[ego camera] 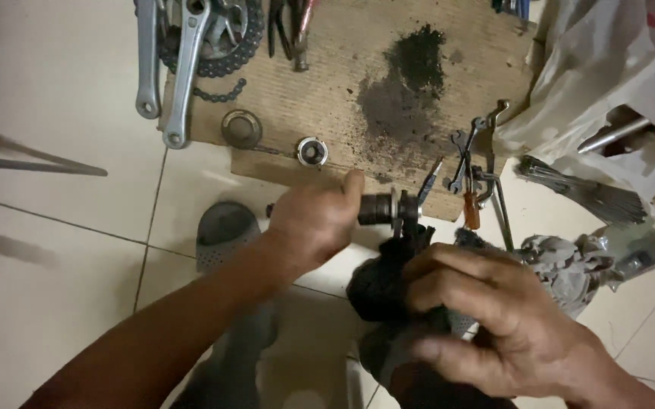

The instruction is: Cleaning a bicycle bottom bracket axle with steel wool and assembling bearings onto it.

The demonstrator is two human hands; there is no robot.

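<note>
Left hand (pixel 314 220) is wrapped tight around one end of a dark, greasy metal spindle (pixel 383 208), thumb stretched forward along the top, the cylinder poking out to the right with a pale steel flange ring at its far end. Right hand (pixel 494 322) has its fingers curled and clamped onto a bunched black rag (pixel 379 284), soft and crumpled, pressed up just under the spindle's flanged end. So the spindle sits level between the two hands, above the pale glossy floor tiles (pixel 55 250) and just off the near edge of a rough, ribbed cardboard sheet (pixel 327 83). That cardboard carries a wide black, powdery grease stain (pixel 407 83). On it: two flat rings, one dull brownish washer (pixel 241 128) and one small shiny steel cup (pixel 312 151). Up top left, two long silver crank arms (pixel 167 68), smooth cast metal, with a toothed chainring and a short piece of chain (pixel 221 95) beside them. To the right of the spindle, a tangle of thin wrenches (pixel 470 155) and one tool with an orange handle (pixel 470 210). Further right, a crumpled grey cloth (pixel 562 261), a bundle of thin wire spokes (pixel 581 189) and a white plastic bag (pixel 608 68). One grey perforated clog (pixel 224 231) below the left wrist.
</note>
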